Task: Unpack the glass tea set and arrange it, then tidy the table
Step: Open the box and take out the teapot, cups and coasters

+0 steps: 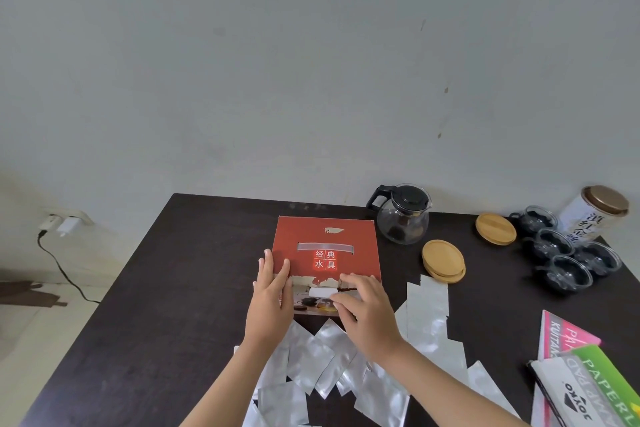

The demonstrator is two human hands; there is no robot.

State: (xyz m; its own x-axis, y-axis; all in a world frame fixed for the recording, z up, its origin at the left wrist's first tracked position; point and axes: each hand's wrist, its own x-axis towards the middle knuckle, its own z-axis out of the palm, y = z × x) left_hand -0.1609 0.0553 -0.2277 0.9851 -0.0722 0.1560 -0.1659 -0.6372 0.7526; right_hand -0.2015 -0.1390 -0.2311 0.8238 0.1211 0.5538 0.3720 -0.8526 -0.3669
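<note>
A red cardboard box (325, 246) with white Chinese characters stands mid-table, its lid down. My left hand (272, 291) lies flat with straight fingers against the box's near left corner. My right hand (363, 305) rests over the box's near edge, fingers slightly bent on the torn flap. A glass teapot (403, 215) with a black lid and handle stands behind the box to the right. Several glass cups (568, 253) sit grouped at the far right. Two stacks of round wooden coasters (444, 261) (495, 228) lie between the teapot and the cups.
Several silver foil packets (311, 360) are scattered on the dark table (166, 288) in front of the box. A tea tin with a gold lid (594, 215) stands at the far right. Paper pads (585, 378) lie at the near right. A charger is plugged into the wall at left.
</note>
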